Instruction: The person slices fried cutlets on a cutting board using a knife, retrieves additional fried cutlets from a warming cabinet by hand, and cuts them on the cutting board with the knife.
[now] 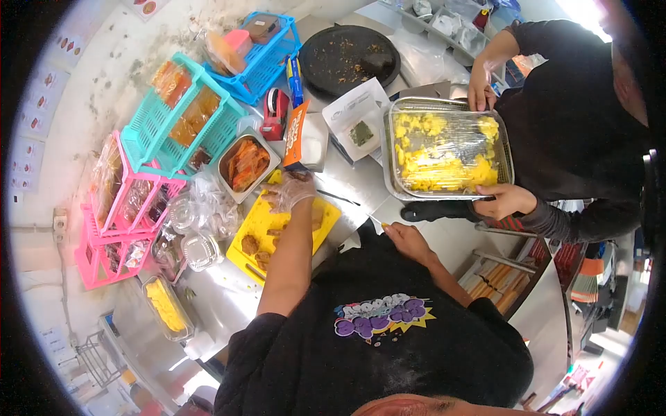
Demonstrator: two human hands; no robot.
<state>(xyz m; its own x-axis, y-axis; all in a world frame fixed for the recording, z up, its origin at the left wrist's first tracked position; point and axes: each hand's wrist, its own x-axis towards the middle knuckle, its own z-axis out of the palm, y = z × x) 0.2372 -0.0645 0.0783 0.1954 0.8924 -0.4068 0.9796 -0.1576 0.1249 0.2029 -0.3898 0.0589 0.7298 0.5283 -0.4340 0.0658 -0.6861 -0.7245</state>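
Note:
My left hand [290, 192], in a clear plastic glove, is over the upper end of a yellow cutting board [320, 232], its fingers partly spread. Brown fried pieces [250, 244] lie on the board below it, partly covered by my forearm. Just above that hand is a metal tray of red kimchi-like food [248, 163]. My right hand [408, 240] is closed beside the board, in front of my black shirt. A thin, pale tool [377, 220] that looks like a knife sticks out of it; most of it is hidden.
A co-worker at right holds a film-covered tray of yellow food [444, 149]. Behind the board stand an orange-and-white box [297, 135], a white carton [354, 114] and a round black plate [349, 59]. Stacked baskets [149, 135] and clear containers [201, 251] occupy the left.

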